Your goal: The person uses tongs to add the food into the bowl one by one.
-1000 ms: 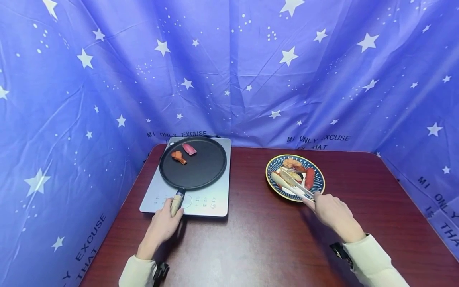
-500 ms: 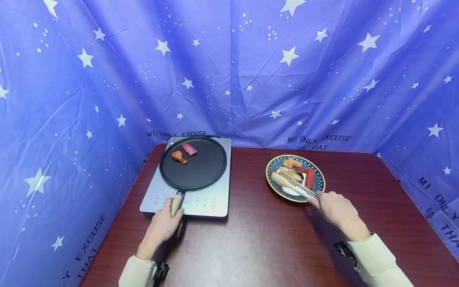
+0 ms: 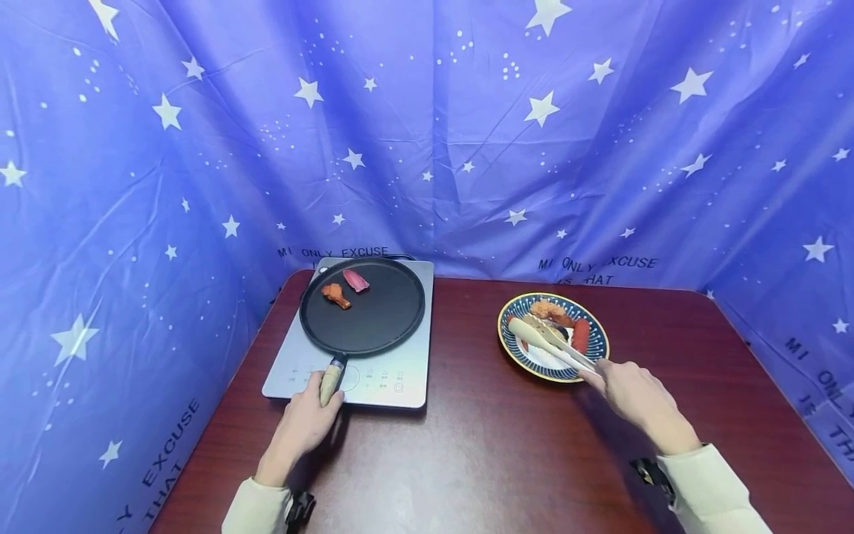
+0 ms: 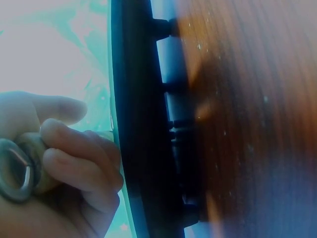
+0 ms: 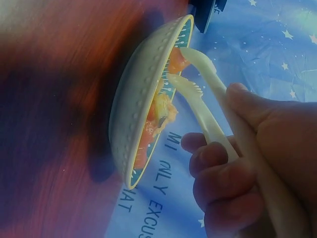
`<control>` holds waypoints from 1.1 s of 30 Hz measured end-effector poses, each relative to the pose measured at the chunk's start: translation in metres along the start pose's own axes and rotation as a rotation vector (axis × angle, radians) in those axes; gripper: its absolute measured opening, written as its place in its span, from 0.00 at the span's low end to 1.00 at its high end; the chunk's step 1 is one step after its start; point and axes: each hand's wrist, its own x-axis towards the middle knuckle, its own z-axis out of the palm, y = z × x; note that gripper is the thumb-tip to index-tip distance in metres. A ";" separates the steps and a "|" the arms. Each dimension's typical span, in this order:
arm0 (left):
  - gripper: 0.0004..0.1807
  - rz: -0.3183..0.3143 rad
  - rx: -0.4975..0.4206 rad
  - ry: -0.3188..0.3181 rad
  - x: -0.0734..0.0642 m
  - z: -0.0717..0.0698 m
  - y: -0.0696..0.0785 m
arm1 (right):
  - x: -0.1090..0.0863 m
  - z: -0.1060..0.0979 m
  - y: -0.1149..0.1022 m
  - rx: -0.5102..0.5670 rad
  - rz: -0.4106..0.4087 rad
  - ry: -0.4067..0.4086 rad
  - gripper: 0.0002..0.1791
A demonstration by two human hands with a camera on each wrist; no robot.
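Note:
My left hand point(image 3: 305, 423) grips the tan handle point(image 3: 330, 386) of a flat black pan point(image 3: 373, 322); its fingers curl round the handle's end in the left wrist view. On the pan lie a brown drumstick point(image 3: 336, 295) and a pink slice point(image 3: 356, 280). At the right, my right hand point(image 3: 639, 400) holds cream-tipped tongs point(image 5: 205, 116) over a blue-patterned plate point(image 3: 505, 352). The plate bears fried chicken point(image 3: 548, 308), a red sausage point(image 3: 581, 337) and other food. An orange-red piece point(image 5: 177, 61) shows by the tongs' tips; I cannot tell if they pinch it.
Under the pan sits a silver induction cooker point(image 3: 283, 374) at the left of the dark red table point(image 3: 460, 430). Bare tabletop lies between the cooker and the plate. A blue star-printed curtain point(image 3: 400, 133) surrounds the back and sides.
The tongs' arms have come closer together, and my right hand has shifted slightly to the right. My left hand keeps its grip on the handle. The head view has shifted a little.

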 end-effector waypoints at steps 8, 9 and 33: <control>0.26 -0.004 0.010 -0.005 0.000 0.001 0.002 | -0.003 0.004 0.003 0.008 -0.016 0.043 0.19; 0.26 -0.006 0.011 -0.005 0.000 0.001 0.002 | -0.003 0.004 0.003 0.009 -0.021 0.055 0.19; 0.27 -0.014 0.021 -0.001 -0.001 0.001 0.002 | -0.007 -0.003 -0.002 0.031 -0.019 0.102 0.18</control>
